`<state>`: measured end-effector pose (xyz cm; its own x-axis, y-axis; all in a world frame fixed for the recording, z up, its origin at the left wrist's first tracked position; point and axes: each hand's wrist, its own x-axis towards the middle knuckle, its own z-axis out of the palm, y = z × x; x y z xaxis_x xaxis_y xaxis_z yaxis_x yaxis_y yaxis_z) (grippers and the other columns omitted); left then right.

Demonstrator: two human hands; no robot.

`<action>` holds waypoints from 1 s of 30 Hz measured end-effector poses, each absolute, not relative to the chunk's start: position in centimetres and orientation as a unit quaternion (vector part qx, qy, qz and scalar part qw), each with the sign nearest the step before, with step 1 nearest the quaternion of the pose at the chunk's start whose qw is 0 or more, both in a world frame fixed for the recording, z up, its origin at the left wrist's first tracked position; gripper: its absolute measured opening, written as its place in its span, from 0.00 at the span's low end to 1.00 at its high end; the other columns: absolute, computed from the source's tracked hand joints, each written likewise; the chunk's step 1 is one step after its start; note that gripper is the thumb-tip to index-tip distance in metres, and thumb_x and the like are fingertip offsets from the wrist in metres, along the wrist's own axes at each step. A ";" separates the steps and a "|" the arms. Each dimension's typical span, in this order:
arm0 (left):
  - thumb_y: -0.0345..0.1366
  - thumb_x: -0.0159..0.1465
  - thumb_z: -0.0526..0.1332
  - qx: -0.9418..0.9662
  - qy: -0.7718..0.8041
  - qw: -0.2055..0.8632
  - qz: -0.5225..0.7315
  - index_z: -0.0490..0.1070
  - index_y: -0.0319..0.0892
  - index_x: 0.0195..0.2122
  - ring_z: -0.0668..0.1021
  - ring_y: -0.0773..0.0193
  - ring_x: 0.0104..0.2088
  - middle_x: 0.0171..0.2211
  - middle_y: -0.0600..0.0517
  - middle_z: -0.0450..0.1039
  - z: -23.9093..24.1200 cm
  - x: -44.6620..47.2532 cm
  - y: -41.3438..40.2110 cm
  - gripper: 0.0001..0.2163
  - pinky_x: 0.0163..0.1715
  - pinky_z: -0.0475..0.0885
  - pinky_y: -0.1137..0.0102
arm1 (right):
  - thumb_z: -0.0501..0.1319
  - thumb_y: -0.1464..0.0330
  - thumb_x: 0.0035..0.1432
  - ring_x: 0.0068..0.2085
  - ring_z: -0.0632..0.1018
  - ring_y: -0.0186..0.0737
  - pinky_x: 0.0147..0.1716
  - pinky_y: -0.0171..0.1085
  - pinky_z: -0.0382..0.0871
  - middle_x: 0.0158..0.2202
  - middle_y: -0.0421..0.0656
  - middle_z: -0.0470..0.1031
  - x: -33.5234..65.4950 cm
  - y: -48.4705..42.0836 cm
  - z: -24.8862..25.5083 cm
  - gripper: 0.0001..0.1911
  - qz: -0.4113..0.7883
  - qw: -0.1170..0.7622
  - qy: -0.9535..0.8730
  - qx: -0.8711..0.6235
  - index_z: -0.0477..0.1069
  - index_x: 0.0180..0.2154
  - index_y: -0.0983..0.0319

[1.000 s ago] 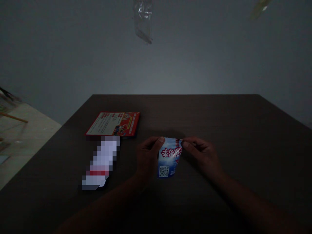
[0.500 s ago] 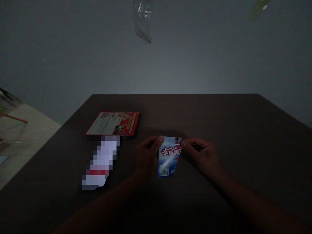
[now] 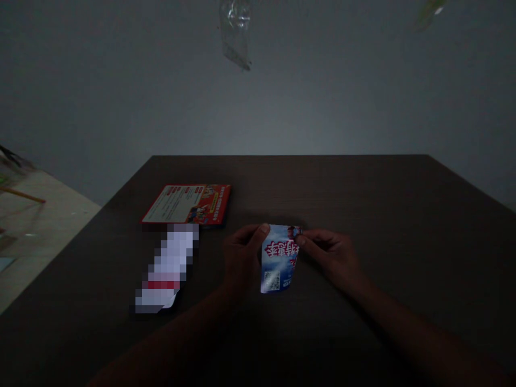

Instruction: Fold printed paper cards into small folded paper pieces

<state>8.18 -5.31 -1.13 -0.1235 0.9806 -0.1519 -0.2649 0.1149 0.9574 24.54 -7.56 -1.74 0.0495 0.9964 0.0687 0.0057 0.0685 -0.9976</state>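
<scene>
A blue-and-white printed leaflet (image 3: pixel 277 263) with large red-edged characters and a QR code is held between my two hands, slightly curved and with its print upside down to me. My left hand (image 3: pixel 245 255) pinches its upper left corner, thumb on the printed face. At the upper right edge my right hand (image 3: pixel 331 252) grips it between thumb and fingers. The fingers behind the sheet are hidden.
On the dark brown table (image 3: pixel 330 188), a stack of red-and-white leaflets (image 3: pixel 187 205) lies at the far left. Nearer me is a pixelated phone-like object (image 3: pixel 167 269). A clear plastic bag (image 3: pixel 237 37) hangs against the wall behind.
The leaflet has bent and tilted slightly, so more of its large print shows. Both hands keep their hold, with the right shifted very slightly left.
</scene>
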 end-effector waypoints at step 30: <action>0.40 0.48 0.69 0.325 0.496 0.575 0.564 0.74 0.37 0.25 0.69 0.72 0.15 0.17 0.57 0.71 -1.2 8.0 -4.9 0.11 0.18 0.66 0.76 | 0.61 0.62 0.56 0.34 0.79 0.39 0.34 0.36 0.71 0.34 0.42 0.81 24.5 -8.0 -1.4 0.10 0.463 0.456 -0.595 -0.474 0.78 0.36 0.60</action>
